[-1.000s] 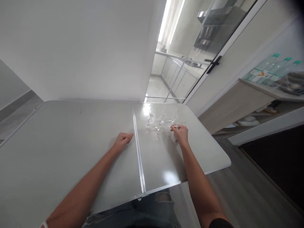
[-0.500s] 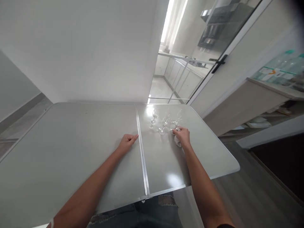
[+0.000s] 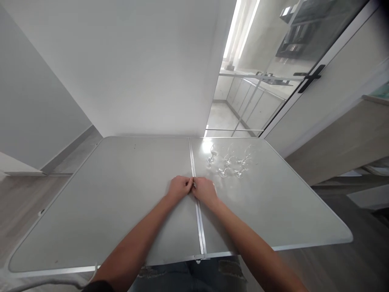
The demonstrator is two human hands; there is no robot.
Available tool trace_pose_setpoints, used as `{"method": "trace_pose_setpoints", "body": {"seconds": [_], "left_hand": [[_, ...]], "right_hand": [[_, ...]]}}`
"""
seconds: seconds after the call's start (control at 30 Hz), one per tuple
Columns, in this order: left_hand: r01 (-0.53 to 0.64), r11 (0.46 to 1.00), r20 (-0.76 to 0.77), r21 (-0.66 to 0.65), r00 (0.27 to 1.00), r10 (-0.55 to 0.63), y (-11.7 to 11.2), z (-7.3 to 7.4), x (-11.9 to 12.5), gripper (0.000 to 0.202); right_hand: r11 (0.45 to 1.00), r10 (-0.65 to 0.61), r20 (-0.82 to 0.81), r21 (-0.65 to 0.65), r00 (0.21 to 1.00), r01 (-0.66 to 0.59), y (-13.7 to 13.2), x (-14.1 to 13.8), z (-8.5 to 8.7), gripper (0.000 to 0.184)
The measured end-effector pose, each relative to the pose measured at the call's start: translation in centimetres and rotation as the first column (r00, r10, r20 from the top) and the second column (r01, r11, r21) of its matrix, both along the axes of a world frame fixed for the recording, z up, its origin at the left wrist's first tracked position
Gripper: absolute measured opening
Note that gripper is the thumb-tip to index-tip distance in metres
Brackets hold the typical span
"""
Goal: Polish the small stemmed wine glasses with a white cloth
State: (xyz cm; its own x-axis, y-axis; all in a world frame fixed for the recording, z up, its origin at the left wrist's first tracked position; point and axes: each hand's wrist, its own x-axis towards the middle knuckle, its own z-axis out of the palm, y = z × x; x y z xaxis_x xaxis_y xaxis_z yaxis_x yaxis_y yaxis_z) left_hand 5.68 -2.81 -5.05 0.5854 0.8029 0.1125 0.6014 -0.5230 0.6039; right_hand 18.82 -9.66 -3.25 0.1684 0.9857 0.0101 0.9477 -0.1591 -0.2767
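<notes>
My left hand (image 3: 179,187) and my right hand (image 3: 206,190) meet over the metal strip in the table's middle, closed, with their fingertips together. Whatever sits between the fingertips is too small or hidden to name. A pale edge of a crumpled white cloth (image 3: 214,185) shows beside my right hand, mostly covered by it. Beyond my right hand stand several clear stemmed glasses in a loose group, among them one at the left (image 3: 212,156), one at the front (image 3: 223,173) and one at the front right (image 3: 238,173). Their outlines are faint against the table.
The grey folding table (image 3: 121,182) has a metal seam (image 3: 199,227) across it and stands against a white wall (image 3: 152,81). A glazed door with a black handle (image 3: 311,78) is behind to the right. A wooden shelf unit (image 3: 340,138) stands further right.
My right hand has moved left from the glasses to the seam and met my left hand, taking the white cloth along. The view has turned slightly left.
</notes>
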Motion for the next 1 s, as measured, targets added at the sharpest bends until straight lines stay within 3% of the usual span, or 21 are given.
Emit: {"method": "trace_pose_setpoints", "body": {"seconds": [0.3, 1.0], "left_hand": [[-0.029, 1.000, -0.124, -0.011, 0.992, 0.027, -0.1, 0.3, 0.0, 0.055], [-0.009, 0.999, -0.049, -0.039, 0.999, 0.007, 0.4, 0.5, -0.2, 0.057]], "right_hand": [[0.999, 0.005, 0.097, 0.039, 0.995, -0.009, -0.3, -1.3, 0.1, 0.019], [0.998, 0.009, 0.124, 0.066, 0.992, -0.017, 0.1, -1.2, -0.2, 0.018]]}}
